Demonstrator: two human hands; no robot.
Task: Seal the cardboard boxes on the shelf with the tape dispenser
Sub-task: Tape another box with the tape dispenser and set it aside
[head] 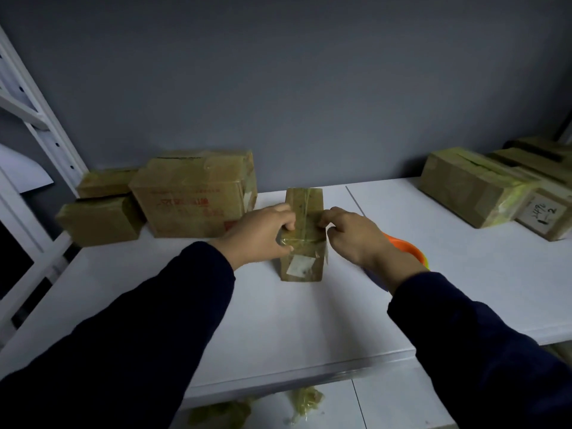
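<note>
A small narrow cardboard box stands on the white shelf in the middle, with clear tape across its top and a white label on its near face. My left hand grips its left side, fingers curled over the top and thumb on the tape at the front edge. My right hand holds the right side, fingertips bent onto the top. An orange tape dispenser lies on the shelf just behind my right wrist, mostly hidden.
A large box and two smaller ones stand at the back left. Several taped boxes sit at the back right. A white upright post rises at the left. Crumpled tape scraps lie on the floor below.
</note>
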